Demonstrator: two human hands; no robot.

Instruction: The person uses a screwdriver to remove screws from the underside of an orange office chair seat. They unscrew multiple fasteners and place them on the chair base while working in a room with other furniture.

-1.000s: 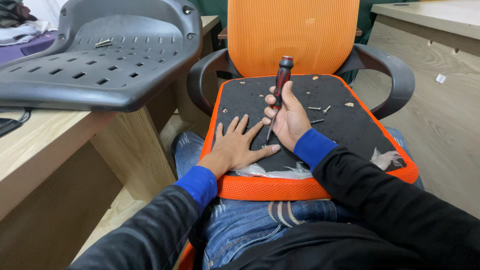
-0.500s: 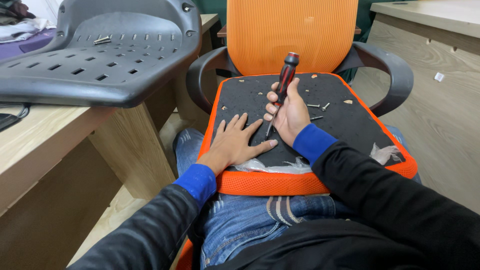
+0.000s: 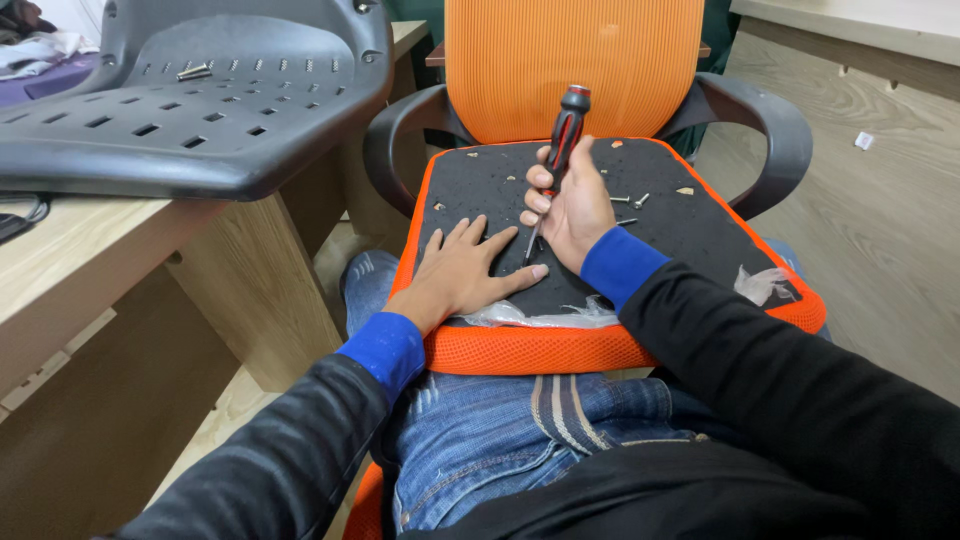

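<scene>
Two hands work at the middle of the frame, on the black underside of an orange seat cushion point(image 3: 690, 250) lying across our lap. Our left hand point(image 3: 462, 272) lies flat and spread on the black panel, thumb stretched toward the tool tip. Our right hand point(image 3: 570, 205) is wrapped tight round the red-and-black screwdriver point(image 3: 562, 140), whose blade slants down to the panel just beside that thumb. Compared with a second ago, both hands sit slightly higher and further left in the frame, yet their grip and spacing match; we judge that our head has tipped, while the tool stays planted on the same spot. Loose screws point(image 3: 630, 200) lie right of the right hand. In the upper left, a grey plastic seat shell point(image 3: 200, 150) rests on the wooden worktop point(image 3: 70, 270), with an orange mesh chair back point(image 3: 580, 60) at top centre.
</scene>
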